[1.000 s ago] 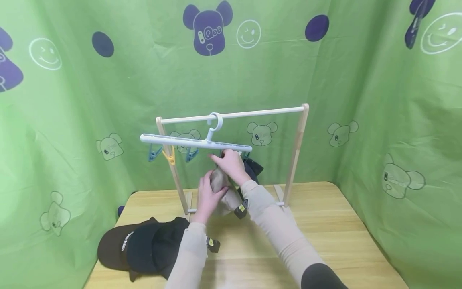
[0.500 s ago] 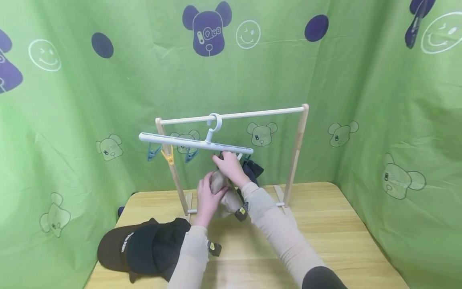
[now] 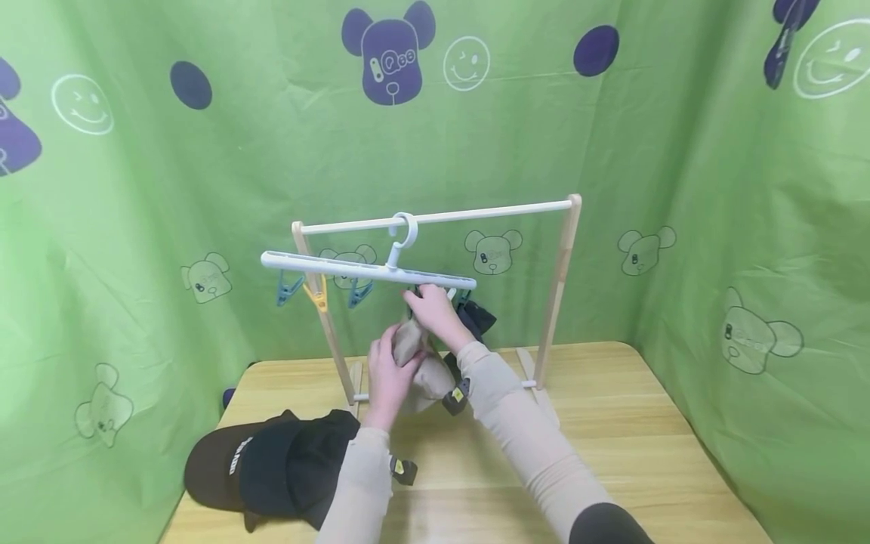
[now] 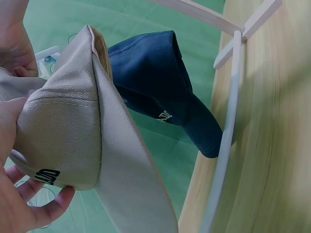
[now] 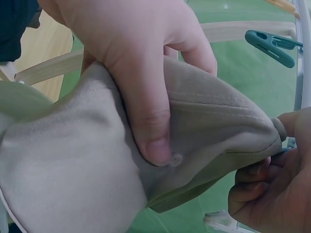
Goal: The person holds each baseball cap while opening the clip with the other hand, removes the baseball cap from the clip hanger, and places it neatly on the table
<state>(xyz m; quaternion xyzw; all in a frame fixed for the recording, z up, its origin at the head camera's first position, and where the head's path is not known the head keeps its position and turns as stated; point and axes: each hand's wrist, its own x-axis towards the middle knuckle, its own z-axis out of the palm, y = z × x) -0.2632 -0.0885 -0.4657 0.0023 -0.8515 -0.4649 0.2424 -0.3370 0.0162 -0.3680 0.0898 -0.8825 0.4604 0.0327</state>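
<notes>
A beige baseball cap [image 3: 433, 375] with dark lettering is held folded below the right half of a pale blue clip hanger [image 3: 326, 265]. My left hand [image 3: 390, 375] grips its crown, the thumb [image 5: 158, 145] pressing into the fabric and the fingers on the other side. At the top end of the cap, my right hand [image 3: 438, 313] pinches a small blue clip [image 5: 287, 145], mostly hidden by the fingers. Beside it a navy cap [image 4: 150, 73] hangs from the hanger's right end, brim downward. A teal clip [image 5: 269, 47] hangs unused, close by in the right wrist view.
The hanger hooks over the white top bar [image 3: 489, 214] of a wooden rack [image 3: 559, 287]. Blue clips [image 3: 288, 289] and a yellow clip [image 3: 317, 293] dangle at its left. Stacked dark caps [image 3: 268, 465] lie at the table's [image 3: 612, 423] front left. Green curtains surround the table.
My right hand has shifted slightly, its thumb drawing in toward the fingers below the hanger. The left hand keeps its grip on the beige cap, which barely moves.
</notes>
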